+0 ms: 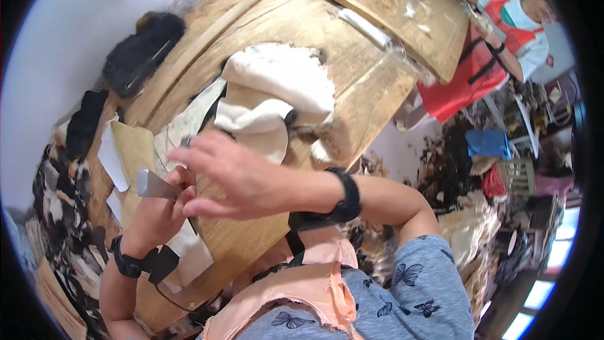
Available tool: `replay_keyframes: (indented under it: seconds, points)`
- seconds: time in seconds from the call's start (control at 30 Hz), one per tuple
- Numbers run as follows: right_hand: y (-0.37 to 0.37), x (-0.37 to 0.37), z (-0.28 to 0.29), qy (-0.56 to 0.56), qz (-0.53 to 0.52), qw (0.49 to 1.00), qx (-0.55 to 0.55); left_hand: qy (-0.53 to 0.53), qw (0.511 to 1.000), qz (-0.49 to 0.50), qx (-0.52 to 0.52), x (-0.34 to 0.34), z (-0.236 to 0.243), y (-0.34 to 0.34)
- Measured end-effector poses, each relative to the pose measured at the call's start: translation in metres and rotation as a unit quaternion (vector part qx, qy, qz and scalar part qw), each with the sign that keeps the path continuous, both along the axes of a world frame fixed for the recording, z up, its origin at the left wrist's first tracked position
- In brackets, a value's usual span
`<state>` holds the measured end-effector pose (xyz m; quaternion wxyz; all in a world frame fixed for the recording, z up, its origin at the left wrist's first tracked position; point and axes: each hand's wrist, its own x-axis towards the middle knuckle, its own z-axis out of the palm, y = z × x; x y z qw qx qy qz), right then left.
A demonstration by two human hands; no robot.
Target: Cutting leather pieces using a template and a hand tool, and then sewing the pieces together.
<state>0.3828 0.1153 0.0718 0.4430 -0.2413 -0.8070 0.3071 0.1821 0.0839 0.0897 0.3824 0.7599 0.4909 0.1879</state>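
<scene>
My left hand [157,214] is closed around a silver-grey, flat-ended tool [154,186]; only one end shows, so its kind is unclear. Just above and to the right, my right hand [239,176] reaches across with fingers stretched out and thumb apart, nothing visible in its grasp. It partly covers the left hand's fingers. Beneath them lie tan sheets [133,151] resembling card or leather, and white sheets [112,160]. Beyond the right hand, a folded cream-white hide [283,79] rests on the wooden table [327,25].
Black fur [141,53] with a thin metal tool on it lies far left, beside a long wooden strip [201,44]. Fur scraps [60,201] pile along the left edge. A raised board [402,6] stands at the back. A co-worker in a red apron [465,85] works at the far right.
</scene>
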Motion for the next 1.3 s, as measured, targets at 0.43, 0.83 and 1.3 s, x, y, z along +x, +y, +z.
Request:
replay_keyframes:
  seconds: [0.43,0.83,1.3]
  points:
    - [0.100,0.129,-0.014,0.102,-0.015,0.988,-0.117,0.034,0.980,0.171,0.092,0.149,-0.014,0.034]
    - [0.214,0.257,-0.105,-0.311,-0.254,0.913,-0.076,-0.119,0.926,0.359,-0.018,0.092,-0.094,0.041]
    - [0.194,0.162,-0.065,-0.310,-0.083,0.937,0.137,-0.029,0.912,0.404,-0.063,0.059,-0.056,-0.031]
